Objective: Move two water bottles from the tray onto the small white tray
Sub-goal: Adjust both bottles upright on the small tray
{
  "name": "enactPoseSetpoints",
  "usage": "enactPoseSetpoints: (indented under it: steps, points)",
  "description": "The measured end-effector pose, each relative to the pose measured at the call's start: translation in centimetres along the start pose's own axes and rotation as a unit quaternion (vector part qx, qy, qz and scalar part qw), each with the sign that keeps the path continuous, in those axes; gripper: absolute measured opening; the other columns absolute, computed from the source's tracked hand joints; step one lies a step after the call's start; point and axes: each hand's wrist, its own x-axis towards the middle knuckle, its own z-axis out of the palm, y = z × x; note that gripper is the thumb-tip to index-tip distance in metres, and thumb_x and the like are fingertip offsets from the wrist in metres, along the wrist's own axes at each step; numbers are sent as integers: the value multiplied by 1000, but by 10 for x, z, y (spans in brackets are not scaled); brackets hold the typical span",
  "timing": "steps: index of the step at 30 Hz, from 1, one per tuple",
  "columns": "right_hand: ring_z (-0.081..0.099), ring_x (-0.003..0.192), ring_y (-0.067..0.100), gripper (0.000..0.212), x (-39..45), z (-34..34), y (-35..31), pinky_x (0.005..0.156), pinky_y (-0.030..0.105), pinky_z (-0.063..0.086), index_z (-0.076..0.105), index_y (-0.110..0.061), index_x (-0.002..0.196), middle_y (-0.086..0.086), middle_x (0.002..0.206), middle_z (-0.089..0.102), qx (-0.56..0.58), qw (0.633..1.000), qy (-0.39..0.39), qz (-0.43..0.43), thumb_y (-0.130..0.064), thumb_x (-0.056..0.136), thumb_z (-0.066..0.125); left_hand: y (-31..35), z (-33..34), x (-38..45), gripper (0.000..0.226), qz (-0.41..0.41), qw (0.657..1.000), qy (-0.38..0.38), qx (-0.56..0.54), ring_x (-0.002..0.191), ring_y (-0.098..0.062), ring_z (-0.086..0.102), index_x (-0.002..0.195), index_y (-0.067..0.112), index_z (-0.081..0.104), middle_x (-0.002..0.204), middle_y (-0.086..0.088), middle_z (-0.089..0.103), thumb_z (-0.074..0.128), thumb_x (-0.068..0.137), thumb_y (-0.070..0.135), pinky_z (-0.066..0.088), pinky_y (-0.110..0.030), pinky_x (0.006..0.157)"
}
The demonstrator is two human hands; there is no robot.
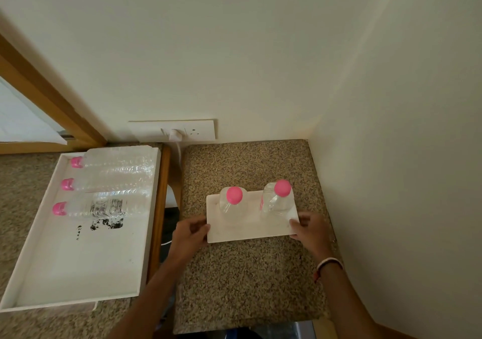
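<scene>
Clear upright bottles (pixel 233 205), pink caps (pixel 234 195)

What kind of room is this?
Probably a hotel room or a pantry corner: speckled stone counters in a wall corner, a wall socket, and a big white tray stocked with water bottles.

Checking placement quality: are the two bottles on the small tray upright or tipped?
Both upright. The left bottle and right bottle stand on the small white tray, pink caps facing the camera.

Two upright pink-capped bottles (pixel 232 204) on small white tray (pixel 250 230), left hand (pixel 190 235) and right hand (pixel 310 230) at its ends.
</scene>
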Motion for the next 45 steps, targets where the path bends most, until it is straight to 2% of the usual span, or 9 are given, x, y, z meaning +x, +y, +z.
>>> enactPoseSetpoints:
  steps: [9,17,24,28,31,33,37,39,45]
  points:
    - [74,82,40,9,6,-3,4,74,58,61,76,9,86,25,84,77,-30,999,26,-18,3,85,69,8,11,4,32,-21,999,25,5,104,-27,69,125,3,66,116,-11,70,64,93,1,63,-52,87]
    - [74,79,32,9,16,-20,3,71,34,56,78,6,83,19,83,79,-85,994,55,-27,-1,83,72,26,28,8,32,-8,1000,3,22,105,-26,69,126,4,65,118,-11,69,61,95,1,63,-45,84]
    - [74,73,27,8,23,-25,6,54,20,49,78,1,80,11,74,76,-88,995,43,-31,0,83,71,28,31,9,28,-6,1000,-11,14,95,-20,72,123,4,67,99,-1,73,62,95,2,63,-22,62]
    - [73,100,28,42,21,-30,10,86,41,61,69,-6,120,10,107,77,-50,998,-13,-38,2,79,75,31,33,9,58,24,997,-7,74,103,-20,70,143,12,50,117,-6,71,71,89,3,64,-45,84]
    - [64,114,19,87,14,-30,6,95,41,56,50,-19,142,0,128,65,-24,992,-59,-113,-8,66,90,36,38,3,89,103,990,-31,94,107,-3,62,144,35,40,121,10,61,85,73,5,59,-27,88]
    - [58,121,19,98,13,-25,1,100,42,53,48,-22,143,0,135,58,-51,986,-65,-142,-22,58,96,40,45,6,97,141,978,-43,145,128,-19,51,146,27,40,139,-2,54,91,65,13,49,-44,107]
    - [57,125,28,96,8,-6,-12,101,50,53,56,-22,134,9,138,55,-53,989,-43,-130,-43,49,97,53,60,8,84,141,977,-41,155,129,-32,47,133,17,56,134,-13,55,95,59,28,43,-46,111]
    - [51,130,28,98,5,4,-14,104,48,51,54,-24,135,9,144,47,-78,990,-3,-114,-47,50,96,52,66,7,80,133,978,-11,161,130,-27,40,130,21,57,132,-8,49,94,60,31,36,-32,106]
    - [56,125,29,79,4,9,-12,99,48,55,61,-19,127,7,140,52,-86,989,38,-115,-37,58,94,47,70,9,79,143,978,37,148,114,-12,38,128,23,59,134,-9,51,95,58,31,32,-28,96]
